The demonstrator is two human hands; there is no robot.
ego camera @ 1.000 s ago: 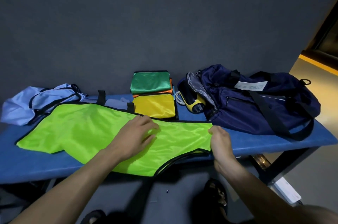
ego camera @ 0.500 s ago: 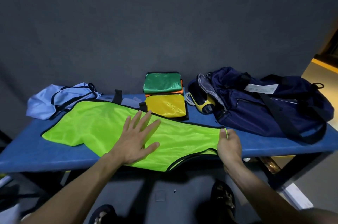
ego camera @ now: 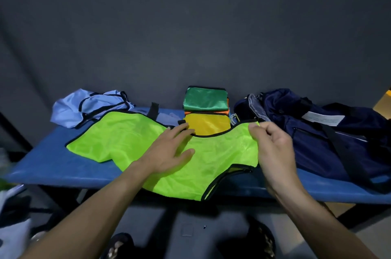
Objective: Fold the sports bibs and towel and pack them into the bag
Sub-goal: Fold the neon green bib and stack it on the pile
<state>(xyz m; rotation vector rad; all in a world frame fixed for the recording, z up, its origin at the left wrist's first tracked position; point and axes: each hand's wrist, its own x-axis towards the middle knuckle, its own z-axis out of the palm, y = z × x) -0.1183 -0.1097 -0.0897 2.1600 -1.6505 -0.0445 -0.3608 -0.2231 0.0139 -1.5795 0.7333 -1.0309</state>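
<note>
Nearest the table's [ego camera: 53, 165] front edge, the left hand [ego camera: 167, 153] presses flat, fingers spread, on the lime bib [ego camera: 127, 138]; the right hand [ego camera: 273, 146] pinches its raised corner. Behind sit folded bibs [ego camera: 205, 110], a blue bib [ego camera: 84, 106] and the navy bag [ego camera: 330, 132].

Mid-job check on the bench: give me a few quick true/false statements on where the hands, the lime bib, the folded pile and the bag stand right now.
1. The left hand lies flat on the lime bib. True.
2. The right hand hangs free. False: it pinches the bib's right edge, lifted.
3. The green folded bib tops the pile. True.
4. The navy bag sits left of the pile. False: right.
5. The light blue bib is folded. False: it lies crumpled.
</note>
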